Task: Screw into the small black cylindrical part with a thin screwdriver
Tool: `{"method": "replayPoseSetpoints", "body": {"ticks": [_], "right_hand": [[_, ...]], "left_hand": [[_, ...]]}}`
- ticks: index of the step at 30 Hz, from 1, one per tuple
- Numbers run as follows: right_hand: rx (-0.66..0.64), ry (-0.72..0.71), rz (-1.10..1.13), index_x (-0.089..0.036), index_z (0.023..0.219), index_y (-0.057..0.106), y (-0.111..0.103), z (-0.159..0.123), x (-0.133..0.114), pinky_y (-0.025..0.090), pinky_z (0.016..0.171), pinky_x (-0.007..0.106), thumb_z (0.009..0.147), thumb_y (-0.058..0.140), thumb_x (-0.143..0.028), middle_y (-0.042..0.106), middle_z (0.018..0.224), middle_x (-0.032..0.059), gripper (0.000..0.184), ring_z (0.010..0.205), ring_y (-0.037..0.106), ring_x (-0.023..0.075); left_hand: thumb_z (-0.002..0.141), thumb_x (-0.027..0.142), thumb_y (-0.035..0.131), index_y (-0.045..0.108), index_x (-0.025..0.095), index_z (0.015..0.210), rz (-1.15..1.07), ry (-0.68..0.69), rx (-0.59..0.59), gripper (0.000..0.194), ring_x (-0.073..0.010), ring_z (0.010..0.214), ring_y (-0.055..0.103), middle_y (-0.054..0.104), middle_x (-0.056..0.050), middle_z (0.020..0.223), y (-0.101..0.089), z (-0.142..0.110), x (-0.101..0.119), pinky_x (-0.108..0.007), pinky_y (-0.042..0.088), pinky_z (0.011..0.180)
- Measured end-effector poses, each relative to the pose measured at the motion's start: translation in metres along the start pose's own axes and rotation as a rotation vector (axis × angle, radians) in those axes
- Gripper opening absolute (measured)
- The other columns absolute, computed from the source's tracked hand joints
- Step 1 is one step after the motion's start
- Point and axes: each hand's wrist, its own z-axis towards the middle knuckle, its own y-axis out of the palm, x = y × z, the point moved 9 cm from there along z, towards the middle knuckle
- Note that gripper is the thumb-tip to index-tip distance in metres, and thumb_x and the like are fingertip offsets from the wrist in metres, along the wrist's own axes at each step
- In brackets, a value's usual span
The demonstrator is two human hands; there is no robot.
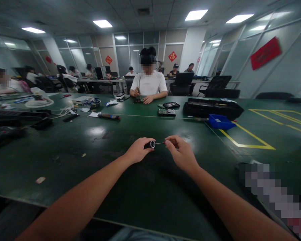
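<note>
Over the middle of the green table, my left hand (137, 150) is closed around a short black cylinder (147, 145) with a silvery ring at its end, which looks like a small flashlight. The ringed end is turned partly towards me and to the right. My right hand (182, 154) pinches a thin screwdriver (160, 143), whose handle is mostly hidden by the fingers. Its slim metal shaft points left and its tip reaches the ringed end of the cylinder. Whether the tip is inside or only touching, I cannot tell.
Across the green table (110, 187) a person in a white shirt (149, 83) works with a tool. Opened hard drives (167, 112), a long black case (213, 108) and a blue bin (220, 122) lie ahead to the right. Cables and black parts (20, 115) clutter the left.
</note>
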Motion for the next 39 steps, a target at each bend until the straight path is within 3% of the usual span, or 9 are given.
{"method": "replayPoseSetpoints", "body": {"ticks": [5,9,16,19,23,33,36,39], "right_hand": [[-0.028,0.044,-0.076,-0.022,0.089,0.065,0.003,-0.001,0.003,0.036,0.053,0.028,0.096,0.042,-0.046,0.057,0.062,-0.0014,0.034,0.055,0.053,0.0147],[0.005,0.025,-0.019,-0.023,0.096,0.063,0.002,-0.001,0.004,0.036,0.056,0.028,0.097,0.043,-0.040,0.057,0.069,-0.0011,0.027,0.061,0.054,0.0151],[0.018,0.074,0.038,-0.023,0.100,0.061,0.003,-0.002,0.011,0.042,0.062,0.030,0.098,0.038,-0.042,0.061,0.076,0.0013,0.030,0.068,0.058,0.0174],[0.079,0.119,0.149,-0.021,0.109,0.056,0.000,-0.001,0.016,0.046,0.067,0.032,0.093,0.048,-0.040,0.066,0.085,0.0038,0.026,0.074,0.062,0.0189],[0.096,0.170,0.292,-0.018,0.096,0.061,0.001,0.002,0.024,0.050,0.078,0.036,0.091,0.053,-0.041,0.068,0.086,0.0065,0.025,0.080,0.065,0.0202],[0.184,0.262,0.577,-0.019,0.094,0.064,0.013,0.000,0.048,0.053,0.079,0.037,0.087,0.058,-0.047,0.067,0.084,0.0047,0.029,0.078,0.065,0.0185],[0.224,0.329,0.711,-0.020,0.092,0.063,0.014,0.000,0.058,0.055,0.078,0.037,0.086,0.058,-0.045,0.066,0.085,0.0045,0.026,0.076,0.064,0.0179],[0.183,0.452,0.786,-0.021,0.087,0.060,0.018,0.002,0.074,0.057,0.074,0.040,0.088,0.054,-0.041,0.064,0.076,0.0053,0.021,0.069,0.063,0.0188]], "left_hand": [[0.084,0.023,0.068,0.063,0.025,0.121,-0.003,0.013,-0.016,0.038,-0.0221,0.112,0.057,0.065,-0.004,0.118,0.002,0.000,0.000,-0.038,0.041,0.100],[0.084,0.023,0.067,0.063,0.025,0.121,-0.012,0.011,0.006,0.038,-0.0217,0.109,0.058,0.065,-0.003,0.116,-0.001,0.001,-0.001,-0.037,0.042,0.098],[0.084,0.024,0.066,0.063,0.024,0.121,-0.014,0.006,-0.010,0.037,-0.0224,0.110,0.058,0.065,-0.005,0.117,0.000,0.000,0.003,-0.038,0.043,0.098],[0.084,0.023,0.067,0.063,0.023,0.121,-0.011,-0.001,-0.008,0.037,-0.0223,0.110,0.058,0.065,-0.005,0.117,0.000,0.001,0.003,-0.037,0.042,0.099],[0.084,0.023,0.067,0.062,0.023,0.122,-0.009,-0.010,-0.001,0.038,-0.0220,0.109,0.058,0.065,-0.004,0.115,0.001,0.001,0.000,-0.036,0.043,0.098],[0.085,0.022,0.066,0.061,0.024,0.124,-0.004,-0.036,0.073,0.039,-0.0220,0.114,0.057,0.065,-0.005,0.122,-0.004,0.004,0.001,-0.037,0.041,0.102],[0.085,0.022,0.065,0.061,0.024,0.124,-0.004,0.024,0.088,0.039,-0.0215,0.115,0.056,0.064,-0.005,0.123,-0.008,0.006,0.008,-0.038,0.041,0.103],[0.086,0.022,0.065,0.062,0.025,0.123,0.070,0.118,0.051,0.037,-0.0215,0.112,0.056,0.064,-0.004,0.120,-0.008,0.008,0.016,-0.040,0.041,0.101]]}}
